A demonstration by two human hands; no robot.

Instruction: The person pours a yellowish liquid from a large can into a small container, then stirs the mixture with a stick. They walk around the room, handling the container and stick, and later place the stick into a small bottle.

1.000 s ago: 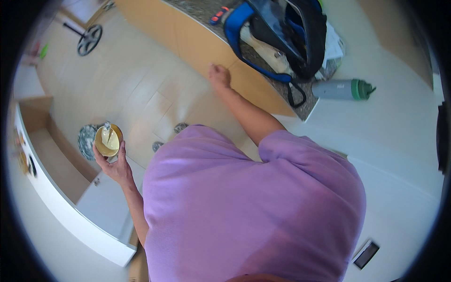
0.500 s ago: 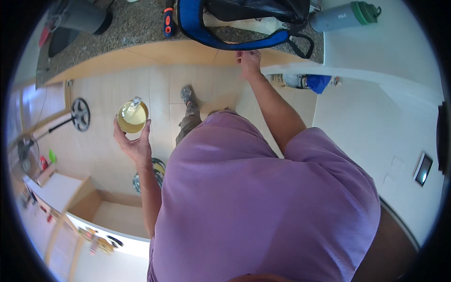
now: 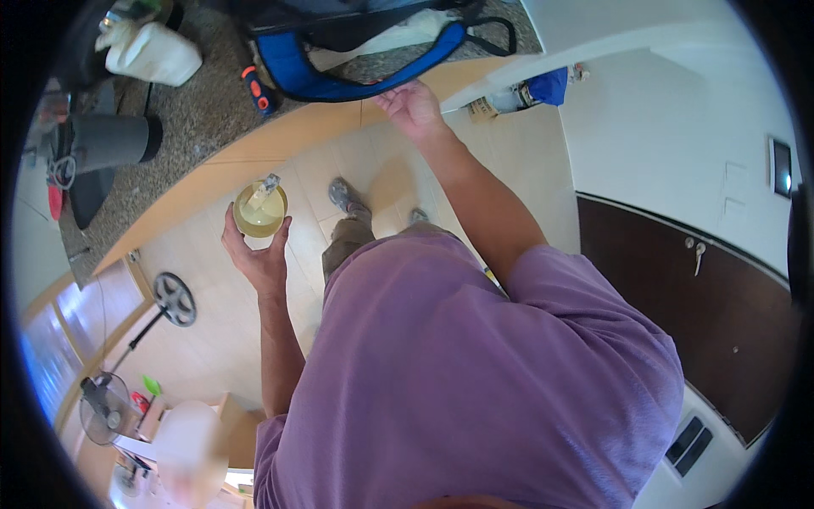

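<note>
My left hand (image 3: 257,248) holds a round yellow container (image 3: 259,219) with pale creamy contents and a pale stick-like implement (image 3: 259,195) standing in it, its top wrapped in something crinkled. My right hand (image 3: 411,114) reaches to the front edge of the speckled counter (image 3: 195,114), palm upward with fingers slightly bent, just below the blue strap of a black-and-blue bag (image 3: 339,81). Whether the fingertips touch the strap or edge is unclear. An orange-and-dark tool handle (image 3: 259,89) lies beside the bag.
The counter holds a white plastic container (image 3: 157,53) and a grey cylindrical appliance (image 3: 110,139). Below are my feet, a round-based stand (image 3: 175,299) and a fan (image 3: 108,405). A dark door (image 3: 678,305) and wall panel (image 3: 780,165) are at the right; bagged items (image 3: 547,86) lie beyond the counter.
My view has turned, bringing more counter and the dark door into sight. The cup stays in my left hand. My right hand's fingers have loosened from a curled shape.
</note>
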